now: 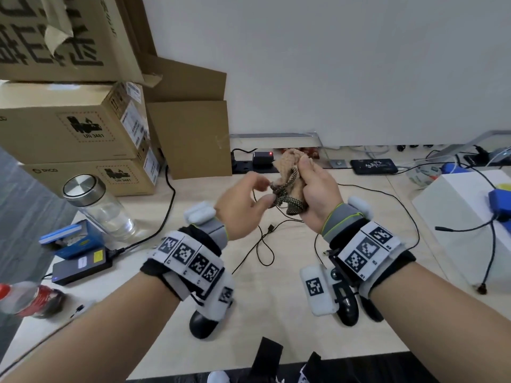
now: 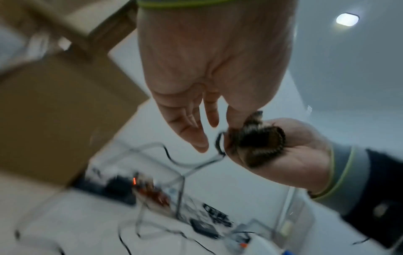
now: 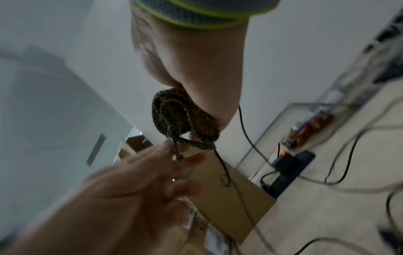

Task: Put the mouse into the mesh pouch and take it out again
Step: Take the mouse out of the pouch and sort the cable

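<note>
My right hand (image 1: 301,178) is raised over the desk and grips the bunched beige mesh pouch (image 1: 287,164). The pouch's braided drawstring (image 1: 290,203) loops below that fist, seen too as dark coils (image 2: 259,136) (image 3: 174,113). My left hand (image 1: 260,193) is just left of it with loosely spread fingers (image 2: 196,138). Its thumb and forefinger flank the drawstring's hanging end (image 3: 179,155) without closing on it. The black mouse (image 1: 203,324) lies on the desk near the front edge, partly hidden under my left wrist band.
Stacked cardboard boxes (image 1: 77,134) fill the back left. A glass bottle with a steel lid (image 1: 94,205), a power bank (image 1: 80,268) and a red-labelled bottle (image 1: 25,297) sit left. Thin black cables (image 1: 265,239) cross the desk's middle. A white box (image 1: 464,217) stands right.
</note>
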The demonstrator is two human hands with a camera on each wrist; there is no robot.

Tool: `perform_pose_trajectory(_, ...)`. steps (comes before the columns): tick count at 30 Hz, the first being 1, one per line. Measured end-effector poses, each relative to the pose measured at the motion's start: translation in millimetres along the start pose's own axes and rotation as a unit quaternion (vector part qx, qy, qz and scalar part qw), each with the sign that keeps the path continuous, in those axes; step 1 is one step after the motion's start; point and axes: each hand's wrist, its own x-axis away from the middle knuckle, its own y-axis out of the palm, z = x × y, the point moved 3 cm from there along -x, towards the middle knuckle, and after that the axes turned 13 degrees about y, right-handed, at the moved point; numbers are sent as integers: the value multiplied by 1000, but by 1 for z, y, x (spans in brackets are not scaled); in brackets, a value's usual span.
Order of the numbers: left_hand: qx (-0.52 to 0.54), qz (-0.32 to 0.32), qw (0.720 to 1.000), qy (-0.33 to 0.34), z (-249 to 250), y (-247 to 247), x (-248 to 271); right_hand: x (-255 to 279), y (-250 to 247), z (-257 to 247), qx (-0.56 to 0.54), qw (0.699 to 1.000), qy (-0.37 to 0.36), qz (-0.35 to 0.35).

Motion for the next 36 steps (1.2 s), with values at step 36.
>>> perform_pose_trajectory(36,-89,-148,985,-28,-18,23,7,4,-20,-11,32,997,-38,59)
